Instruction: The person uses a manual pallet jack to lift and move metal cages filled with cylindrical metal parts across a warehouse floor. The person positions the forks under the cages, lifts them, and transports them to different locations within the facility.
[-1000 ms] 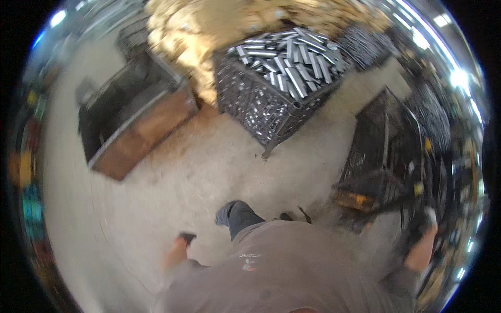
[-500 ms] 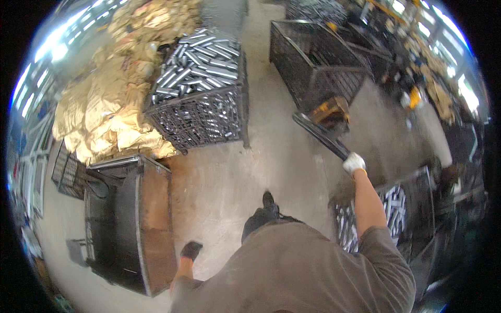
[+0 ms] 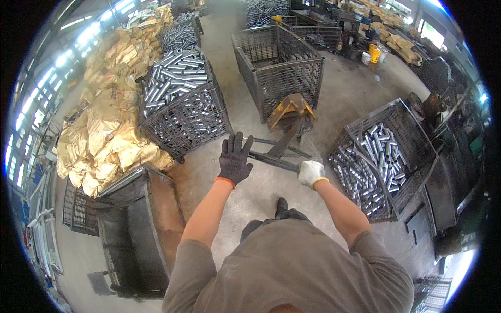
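My right hand (image 3: 311, 173), in a white glove with a yellow cuff, is closed round the right end of a dark handle (image 3: 274, 161). The handle's shaft leads away to a worn yellow pallet jack (image 3: 292, 107). My left hand (image 3: 236, 158), in a dark glove with an orange cuff, is open, its fingers stretched forward at the handle's left end. Whether its palm touches the handle cannot be made out. Just beyond the jack stands a tall dark mesh cage (image 3: 284, 78). Whether the forks reach under it is hidden.
On the left, a mesh cage (image 3: 182, 122) is heaped with short metal tubes, beside piled tan sacks (image 3: 112, 135). Nearer stands a dark metal bin (image 3: 166, 208). To my right, another mesh cage (image 3: 417, 130) holds metal tubes. A yellow bucket (image 3: 374, 53) stands far right.
My left hand has risen from my side to the handle's left end. My right hand, still gripping the handle, has come inward to the left. The view has shifted, showing more on the right.
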{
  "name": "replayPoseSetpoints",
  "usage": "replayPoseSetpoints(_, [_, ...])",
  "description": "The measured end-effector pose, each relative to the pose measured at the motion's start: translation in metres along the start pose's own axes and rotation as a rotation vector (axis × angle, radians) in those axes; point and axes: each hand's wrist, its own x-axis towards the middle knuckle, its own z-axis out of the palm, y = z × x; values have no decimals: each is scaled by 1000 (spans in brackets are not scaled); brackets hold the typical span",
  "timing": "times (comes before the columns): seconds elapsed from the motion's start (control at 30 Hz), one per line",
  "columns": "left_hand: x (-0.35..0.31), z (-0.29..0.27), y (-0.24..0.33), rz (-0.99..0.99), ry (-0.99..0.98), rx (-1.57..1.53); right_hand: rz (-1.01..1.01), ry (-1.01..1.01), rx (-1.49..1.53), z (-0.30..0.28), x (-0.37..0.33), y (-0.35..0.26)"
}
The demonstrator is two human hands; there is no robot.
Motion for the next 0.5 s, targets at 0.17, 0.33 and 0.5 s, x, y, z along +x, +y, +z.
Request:
replayPoseSetpoints(0.17, [-99,-6,9,-53,-269,8,-30,-15,11,24,-141,-39])
replayPoseSetpoints(0.33, [-246,-43,57,-25,-102,-121,-83,-110,-73,28,-281,-57])
replayPoseSetpoints(0.5, [-357,-109,115,-10,-140,-147,-122,-58,-57,46,-407,-51])
